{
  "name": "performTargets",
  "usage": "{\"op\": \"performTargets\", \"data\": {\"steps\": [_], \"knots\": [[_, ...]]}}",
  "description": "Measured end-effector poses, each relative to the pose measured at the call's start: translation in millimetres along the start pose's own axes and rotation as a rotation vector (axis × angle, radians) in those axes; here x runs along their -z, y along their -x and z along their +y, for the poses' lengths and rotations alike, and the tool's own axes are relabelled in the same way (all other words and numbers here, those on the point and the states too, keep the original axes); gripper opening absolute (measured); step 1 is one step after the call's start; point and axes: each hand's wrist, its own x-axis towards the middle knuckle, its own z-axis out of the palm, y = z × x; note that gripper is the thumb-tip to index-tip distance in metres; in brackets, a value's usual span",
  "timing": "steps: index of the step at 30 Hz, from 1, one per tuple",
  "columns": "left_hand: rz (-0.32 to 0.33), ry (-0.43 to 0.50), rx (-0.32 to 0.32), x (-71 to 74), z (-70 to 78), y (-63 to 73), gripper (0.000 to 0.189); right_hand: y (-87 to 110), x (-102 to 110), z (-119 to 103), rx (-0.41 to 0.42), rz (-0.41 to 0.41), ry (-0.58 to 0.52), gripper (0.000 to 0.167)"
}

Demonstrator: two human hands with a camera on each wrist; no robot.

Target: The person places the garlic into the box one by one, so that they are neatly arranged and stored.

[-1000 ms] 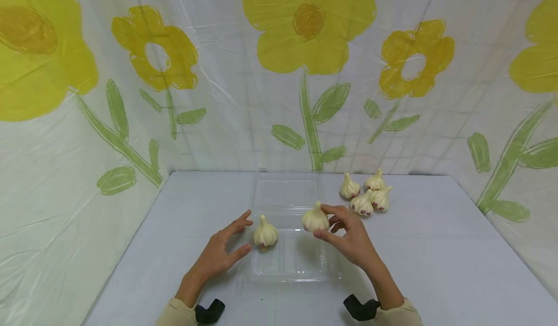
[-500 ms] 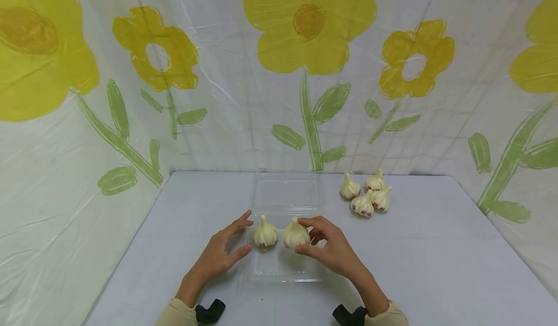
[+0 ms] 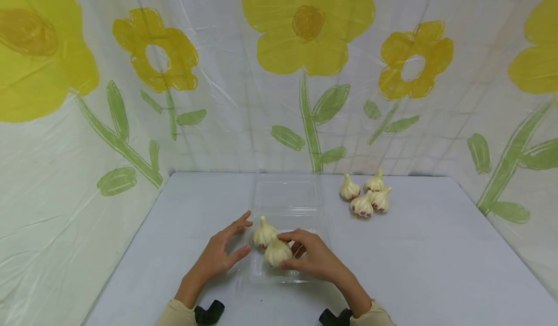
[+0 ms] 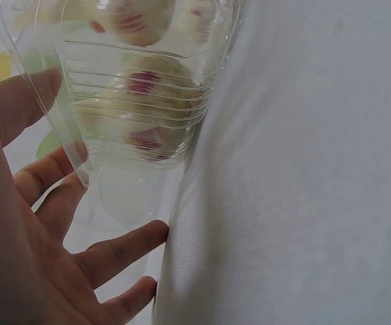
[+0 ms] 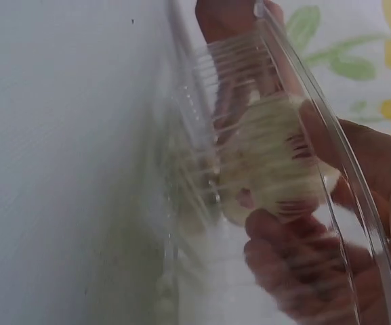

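Note:
A clear plastic clamshell container (image 3: 291,281) lies with its lid (image 3: 286,194) folded back toward the wall. One garlic bulb (image 3: 263,232) stands in its left part. My right hand (image 3: 316,257) pinches a second garlic bulb (image 3: 278,254) between thumb and fingers, low inside the container, just in front of the first. Through the clear wall in the right wrist view, that held bulb (image 5: 270,159) shows between the fingers. At the container's left side, my left hand (image 3: 218,252) is spread, its thumb and some fingertips against the rim in the left wrist view.
Several garlic bulbs (image 3: 362,205) sit grouped at the back right of the white table (image 3: 436,248). Behind it hangs a pale sheet (image 3: 226,122) with painted yellow flowers. Dark wrist mounts (image 3: 210,312) stick out from both sleeves.
My right hand has carried its garlic bulb leftward, nearer to me and down into the container, to beside the first bulb. The left hand has stayed in place.

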Motion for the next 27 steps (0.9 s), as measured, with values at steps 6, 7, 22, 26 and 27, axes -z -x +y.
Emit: {"op": "performTargets", "data": {"steps": [6, 7, 22, 26, 27], "knots": [[-0.008, 0.005, 0.004, 0.3, -1.8, 0.3, 0.080, -12.6, -9.4, -4.4, -0.038, -0.085, 0.000, 0.055], [-0.010, 0.005, 0.005, 0.3, -1.9, 0.3, 0.080, -14.1, -10.9, -4.6, -0.040, -0.092, -0.001, 0.055], [-0.014, 0.032, 0.008, 2.5, 2.8, -0.6, 0.078, -22.7, -21.9, -6.1, -0.105, -0.158, 0.024, 0.059], [-0.016, 0.036, 0.011, 1.9, 1.9, -0.5, 0.077, -22.8, -23.3, -6.3, -0.118, -0.166, 0.020, 0.059], [-0.017, 0.037, 0.010, 1.7, 1.7, -0.5, 0.077, -22.7, -23.5, -6.4, -0.119, -0.167, 0.020, 0.058]]}}
